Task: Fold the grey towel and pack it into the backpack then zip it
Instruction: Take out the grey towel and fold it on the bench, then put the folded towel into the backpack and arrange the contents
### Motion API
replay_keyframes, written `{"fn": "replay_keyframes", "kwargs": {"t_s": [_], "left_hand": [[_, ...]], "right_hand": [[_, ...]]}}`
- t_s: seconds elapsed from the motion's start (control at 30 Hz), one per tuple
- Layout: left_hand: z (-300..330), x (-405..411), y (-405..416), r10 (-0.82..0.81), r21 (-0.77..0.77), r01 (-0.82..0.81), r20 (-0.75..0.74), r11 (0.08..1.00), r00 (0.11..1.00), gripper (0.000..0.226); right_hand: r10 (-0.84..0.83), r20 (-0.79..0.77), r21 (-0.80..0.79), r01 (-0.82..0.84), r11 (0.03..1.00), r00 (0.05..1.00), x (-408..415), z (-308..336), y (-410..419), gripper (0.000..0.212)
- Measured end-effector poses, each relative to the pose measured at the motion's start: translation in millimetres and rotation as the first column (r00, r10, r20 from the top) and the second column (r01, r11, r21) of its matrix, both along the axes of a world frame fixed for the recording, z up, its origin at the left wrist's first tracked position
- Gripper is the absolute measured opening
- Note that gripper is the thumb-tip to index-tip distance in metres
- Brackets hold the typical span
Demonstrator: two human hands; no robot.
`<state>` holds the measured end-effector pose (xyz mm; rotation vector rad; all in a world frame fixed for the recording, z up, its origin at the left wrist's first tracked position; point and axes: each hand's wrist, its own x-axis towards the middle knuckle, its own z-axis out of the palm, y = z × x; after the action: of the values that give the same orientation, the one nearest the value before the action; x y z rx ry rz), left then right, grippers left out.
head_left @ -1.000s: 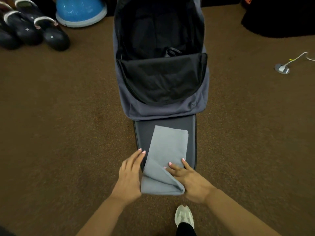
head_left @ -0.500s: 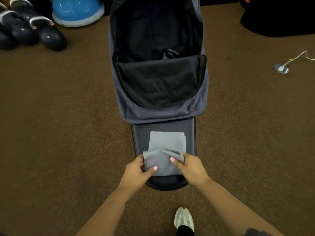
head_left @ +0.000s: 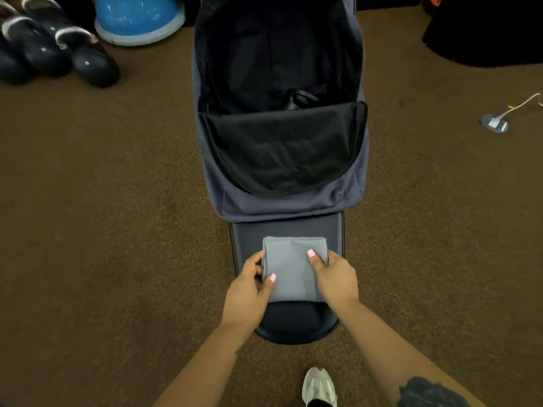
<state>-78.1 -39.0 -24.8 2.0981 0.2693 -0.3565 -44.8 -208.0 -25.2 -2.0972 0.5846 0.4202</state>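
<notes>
The small grey cloth towel (head_left: pixel 293 268), already folded into a compact rectangle, is lying on the dark stiff front flap (head_left: pixel 286 227) of the open grey fabric backpack (head_left: pixel 282 201), which is laid flat on the brown carpet floor (head_left: pixel 117 230). The flap appears to be used as a clean, even surface for the folding, close to the opening where the towel must go.

The towel is held at both sides. By the left hand (head_left: pixel 249 292) the left edge is pinched, with the thumb on top and the other fingers curled at the edge. By the right hand (head_left: pixel 333 277) the right edge is clamped in the same way, the thumb pressed on the upper face. This grip on two sides probably keeps the folded layers together, so that they do not open when the towel is lifted.

The main compartment, lined in black, is standing wide open just beyond the flap. The fold seems finished; the packing and the zipping are not yet done.
</notes>
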Motion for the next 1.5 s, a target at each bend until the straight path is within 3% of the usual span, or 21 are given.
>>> {"fn": "replay_keyframes", "kwargs": {"t_s": [0.13,0.33,0.5,0.6,0.67,0.73,0.8,0.9,0.97,1.03,1.17,1.23,1.33,1.4,1.5], "left_hand": [[1.2,4.4,-5.9,-0.003,0.117,-0.003,0.052,0.993,0.999,0.051],[-1.0,8.0,-12.3,0.025,0.176,-0.035,0.060,0.984,0.998,0.048],[-0.7,7.7,-16.2,0.061,0.182,-0.083,0.119,0.980,0.991,0.047],[-1.5,7.1,-17.1,0.114,0.242,-0.175,0.246,0.954,0.963,0.038],[-1.8,6.2,-20.9,0.047,0.273,-0.178,0.427,0.945,0.903,0.027],[-3.0,5.8,-28.9,-0.134,0.335,-0.053,0.510,0.941,0.850,0.024],[-9.2,7.2,-37.9,-0.351,0.437,0.135,0.464,0.890,0.813,0.033],[-23.4,12.3,-40.7,-0.575,0.645,0.309,0.251,0.699,0.779,0.048],[-29.9,14.4,-35.5,-0.635,0.716,0.382,0.110,0.584,0.765,0.057],[-36.3,15.6,-29.5,-0.648,0.703,0.443,0.033,0.557,0.761,0.062],[-28.6,18.7,-29.3,-0.614,0.661,0.504,-0.081,0.556,0.785,0.069],[-19.6,19.8,-30.9,-0.510,0.590,0.471,-0.113,0.656,0.853,0.076],[-5.6,16.7,-28.2,-0.182,0.508,0.153,0.006,0.848,0.983,0.079],[0.6,15.0,-26.1,0.028,0.478,-0.064,0.081,0.876,0.996,0.070],[5.4,19.4,-28.0,0.161,0.439,-0.135,-0.021,0.888,0.987,0.065]], "right_hand": [[-0.072,0.007,-0.054,0.072,0.996,0.997,3.5,2.9,3.8,0.035],[-0.071,0.027,-0.183,0.075,0.980,0.997,1.3,-2.8,4.1,0.037],[-0.104,-0.006,-0.184,0.101,0.978,0.995,1.6,-1.1,4.6,0.029],[-0.116,0.071,-0.185,0.128,0.974,0.991,-3.0,1.8,1.9,0.031],[0.013,0.251,-0.335,0.074,0.939,0.968,-8.6,-2.9,-1.8,0.034],[0.262,0.366,-0.517,-0.040,0.855,0.893,-12.7,-9.9,-3.5,0.032],[0.460,0.356,-0.575,-0.198,0.794,0.813,-14.7,-16.5,-4.0,0.038],[0.636,0.243,-0.610,-0.395,0.687,0.733,-17.3,-28.4,-8.4,0.052],[0.697,0.147,-0.624,-0.481,0.616,0.702,-18.4,-38.8,-15.9,0.058],[0.716,0.084,-0.581,-0.550,0.600,0.693,-17.7,-42.1,-22.3,0.061],[0.717,-0.015,-0.479,-0.635,0.606,0.697,-11.6,-26.2,-23.0,0.065],[0.711,0.011,-0.499,-0.612,0.613,0.703,-6.3,-17.2,-21.7,0.070],[0.676,0.065,-0.525,-0.551,0.649,0.734,12.0,-3.8,-19.0,0.058],[0.662,0.037,-0.499,-0.560,0.662,0.749,26.7,2.3,-15.8,0.058],[0.663,-0.036,-0.488,-0.592,0.642,0.748,43.8,6.9,-12.4,0.064]]}}
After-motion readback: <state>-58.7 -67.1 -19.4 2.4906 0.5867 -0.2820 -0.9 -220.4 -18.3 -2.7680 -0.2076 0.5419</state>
